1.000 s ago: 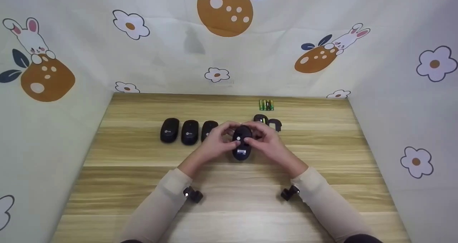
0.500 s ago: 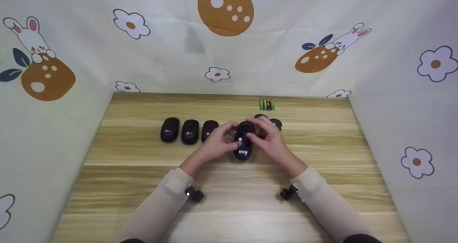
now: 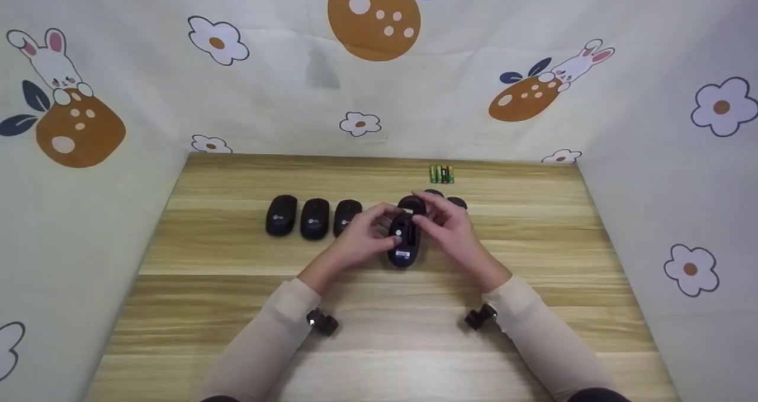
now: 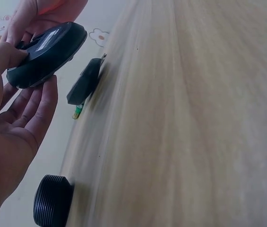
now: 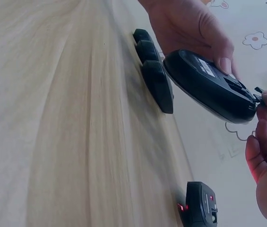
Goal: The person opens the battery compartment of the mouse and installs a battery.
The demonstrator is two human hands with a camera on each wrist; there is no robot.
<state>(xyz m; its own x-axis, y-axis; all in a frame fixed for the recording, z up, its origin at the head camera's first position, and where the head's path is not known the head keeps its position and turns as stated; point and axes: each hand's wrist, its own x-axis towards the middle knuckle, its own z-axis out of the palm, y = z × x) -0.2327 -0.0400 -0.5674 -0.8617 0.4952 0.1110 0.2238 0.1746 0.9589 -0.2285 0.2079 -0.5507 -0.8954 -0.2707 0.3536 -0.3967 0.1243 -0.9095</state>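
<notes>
Belly up, a black computer mouse [image 3: 402,249] is held above the wooden table, its white label and the open battery slot showing. My left hand [image 3: 362,234] grips it from the left side, thumb on the underside and fingers beneath, as the left wrist view shows of the mouse [image 4: 53,54]. My right hand [image 3: 451,223] pinches the dark battery cover [image 3: 411,204] at the mouse's far end. The cover stands tilted up from the body; in the right wrist view the cover [image 5: 261,94] is seen edge-on at the slot's end.
Three black mice [image 3: 315,218] stand in a row to the left, the nearest partly behind my left hand. Several green batteries [image 3: 442,174] lie at the back. Beyond my right hand are another upturned mouse [image 5: 202,203], glowing red, and a loose cover [image 3: 457,202].
The battery cover has come up off the mouse's underside and moved toward its far end with my right hand, uncovering the slot. My left hand keeps its grip.
</notes>
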